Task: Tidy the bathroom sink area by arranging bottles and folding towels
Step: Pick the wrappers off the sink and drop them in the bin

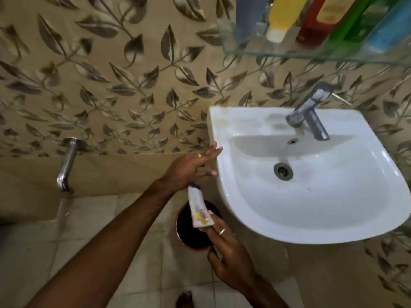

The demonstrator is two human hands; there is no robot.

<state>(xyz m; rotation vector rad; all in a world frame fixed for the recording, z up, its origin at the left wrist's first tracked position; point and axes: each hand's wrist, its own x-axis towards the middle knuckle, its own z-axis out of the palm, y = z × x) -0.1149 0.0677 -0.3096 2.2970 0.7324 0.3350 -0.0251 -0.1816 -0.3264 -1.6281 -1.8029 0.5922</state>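
Note:
A white squeeze tube (196, 204) hangs upright to the left of the white sink (224, 123), above a dark round bin (185, 227). My left hand (191, 167) is on the tube's capped top end, thumb and forefinger around it and the other fingers spread straight. My right hand (229, 258) pinches the tube's flat bottom end. Several bottles stand on a glass shelf (289, 55) at the top right: yellow (282, 18), red (315, 23), green (355, 23) and blue (389, 30). No towel is in view.
A chrome faucet (309, 116) stands at the back of the basin. A chrome wall tap (65, 163) sticks out low on the left. Leaf-patterned tiles cover the wall. My foot (184, 298) shows on the tiled floor.

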